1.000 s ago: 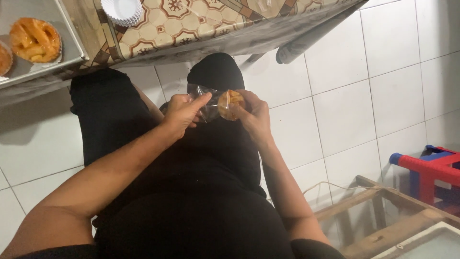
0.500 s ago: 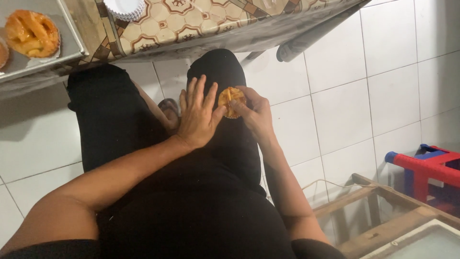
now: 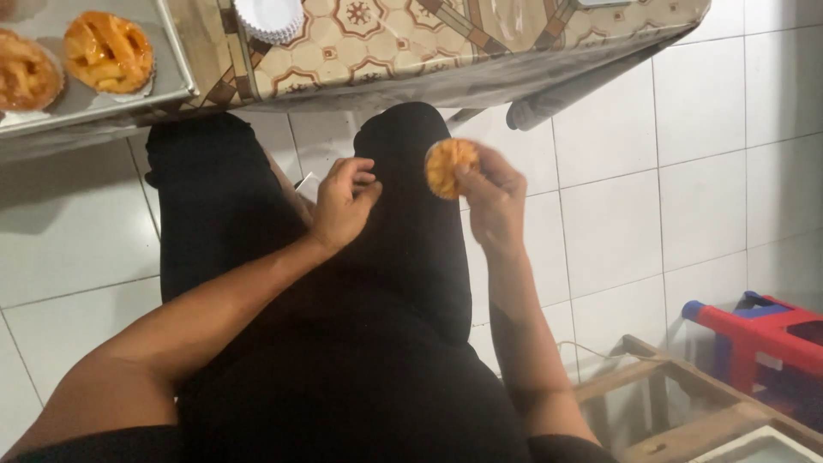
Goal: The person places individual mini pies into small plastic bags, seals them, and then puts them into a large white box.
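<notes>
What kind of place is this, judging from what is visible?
Probably a home kitchen or small home bakery. A metal baking tray holds golden pastries, a stack of white paper cups sits on a table with a patterned cloth, and the floor is white tile.

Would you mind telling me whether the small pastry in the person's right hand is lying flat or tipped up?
Tipped up. The right hand pinches the pastry by its edge, its round golden face turned towards the camera above the lap.
</notes>
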